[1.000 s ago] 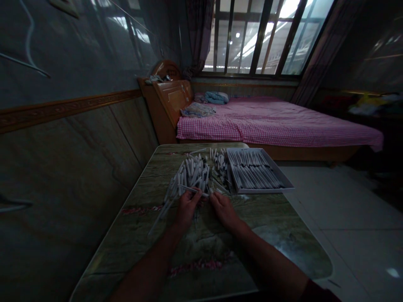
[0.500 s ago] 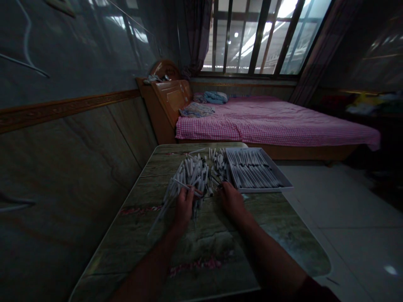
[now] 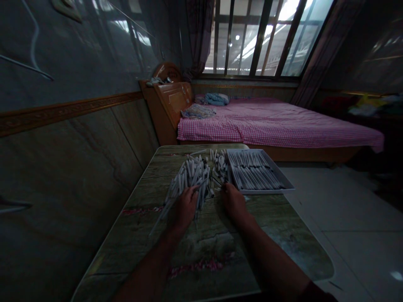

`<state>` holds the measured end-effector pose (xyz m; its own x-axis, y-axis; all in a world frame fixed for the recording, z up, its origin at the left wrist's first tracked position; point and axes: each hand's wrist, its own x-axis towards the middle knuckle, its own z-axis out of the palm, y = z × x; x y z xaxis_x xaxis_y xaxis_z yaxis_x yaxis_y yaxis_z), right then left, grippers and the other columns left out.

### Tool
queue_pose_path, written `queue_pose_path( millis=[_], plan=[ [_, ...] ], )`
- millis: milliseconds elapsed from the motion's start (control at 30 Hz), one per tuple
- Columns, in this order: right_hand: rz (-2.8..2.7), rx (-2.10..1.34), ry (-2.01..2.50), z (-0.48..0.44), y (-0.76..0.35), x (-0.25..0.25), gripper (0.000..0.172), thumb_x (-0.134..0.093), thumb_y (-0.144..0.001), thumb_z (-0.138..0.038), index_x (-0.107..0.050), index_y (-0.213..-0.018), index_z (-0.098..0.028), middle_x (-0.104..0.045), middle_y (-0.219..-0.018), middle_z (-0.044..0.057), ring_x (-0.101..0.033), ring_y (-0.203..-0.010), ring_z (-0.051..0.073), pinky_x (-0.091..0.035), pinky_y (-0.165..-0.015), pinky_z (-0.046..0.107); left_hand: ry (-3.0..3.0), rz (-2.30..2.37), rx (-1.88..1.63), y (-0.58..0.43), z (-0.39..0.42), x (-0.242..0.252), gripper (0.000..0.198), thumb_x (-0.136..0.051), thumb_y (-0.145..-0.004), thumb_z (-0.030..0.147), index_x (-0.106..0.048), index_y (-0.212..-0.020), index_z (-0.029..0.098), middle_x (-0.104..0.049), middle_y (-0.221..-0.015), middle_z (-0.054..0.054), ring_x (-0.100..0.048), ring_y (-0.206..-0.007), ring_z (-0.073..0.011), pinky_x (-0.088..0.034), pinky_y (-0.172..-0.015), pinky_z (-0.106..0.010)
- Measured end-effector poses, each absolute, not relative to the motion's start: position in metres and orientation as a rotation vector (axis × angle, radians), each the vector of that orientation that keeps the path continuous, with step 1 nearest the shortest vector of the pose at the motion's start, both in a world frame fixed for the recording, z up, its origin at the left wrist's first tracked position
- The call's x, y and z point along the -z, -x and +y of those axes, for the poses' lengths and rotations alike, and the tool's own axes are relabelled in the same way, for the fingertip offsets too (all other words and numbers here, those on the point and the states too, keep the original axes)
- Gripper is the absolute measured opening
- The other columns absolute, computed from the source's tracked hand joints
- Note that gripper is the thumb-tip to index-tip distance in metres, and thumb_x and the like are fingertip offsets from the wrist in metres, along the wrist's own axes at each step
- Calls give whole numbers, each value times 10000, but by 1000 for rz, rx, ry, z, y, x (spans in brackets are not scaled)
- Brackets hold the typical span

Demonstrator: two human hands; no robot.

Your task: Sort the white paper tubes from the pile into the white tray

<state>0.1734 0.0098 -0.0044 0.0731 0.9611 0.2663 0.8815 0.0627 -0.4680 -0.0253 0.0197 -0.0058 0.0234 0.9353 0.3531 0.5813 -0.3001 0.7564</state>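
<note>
left hand (image 3: 184, 210): fingers over crisscrossed white tubes (image 3: 190, 178), grip unclear — right hand (image 3: 233, 203): fingers together

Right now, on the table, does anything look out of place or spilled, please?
Yes. One long, thin white stick lies slanted at the lower left of the loose pile, near the left hand. It pokes out alone across the table, unlike the neat rows in the tray.
</note>
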Motion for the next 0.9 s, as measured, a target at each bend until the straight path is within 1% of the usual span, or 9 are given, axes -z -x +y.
queue_pose_path(
  millis=[133,267,400,600,733,900],
  plan=[
    [-1719,-186,1414,11,-181,8,171,-490,-923,-188,-629,-1024,-185,-666,-978,82,-628,-915,208,-479,-809,305,-2083,1607,-1000,26,16,-2,318,-439,-940,259,-691,-1131,229,-693,-1012,-65,-640,-981,-215,-473,-879,-340],
    [-1690,-192,1238,11,-181,5,192,-496,-917,-176,-657,-1021,-190,-662,-953,81,-630,-892,207,-500,-807,317,-2187,1605,-931,25,13,-5,294,-452,-953,268,-709,-1094,248,-688,-961,-50,-633,-953,-203,-467,-857,-322],
    [-1706,-228,1170,10,-180,3,201,-501,-921,-178,-681,-1008,-206,-658,-947,75,-632,-884,202,-515,-799,318,-2213,1620,-922,25,14,-5,270,-489,-942,253,-721,-1083,257,-688,-941,-45,-635,-930,-199,-472,-833,-313],
    [-1706,-227,1152,9,-181,4,212,-511,-938,-208,-702,-1029,-214,-660,-954,73,-639,-884,191,-528,-800,307,-2269,1594,-908,25,14,-5,261,-510,-937,252,-726,-1083,268,-682,-912,-39,-625,-926,-202,-471,-841,-319],
    [-1814,-252,1169,8,-182,4,243,-487,-959,-223,-713,-1048,-209,-658,-967,80,-641,-900,184,-528,-820,299,-2294,1563,-928,26,15,-3,257,-517,-934,277,-731,-1075,279,-682,-908,-41,-620,-916,-214,-470,-834,-331],
    [-1933,-250,1196,6,-183,0,250,-490,-957,-195,-713,-1071,-196,-672,-1002,98,-651,-917,184,-524,-834,303,-2322,1547,-920,28,16,-1,240,-528,-929,282,-733,-1052,278,-692,-917,-43,-605,-912,-220,-455,-829,-340]
  ],
)
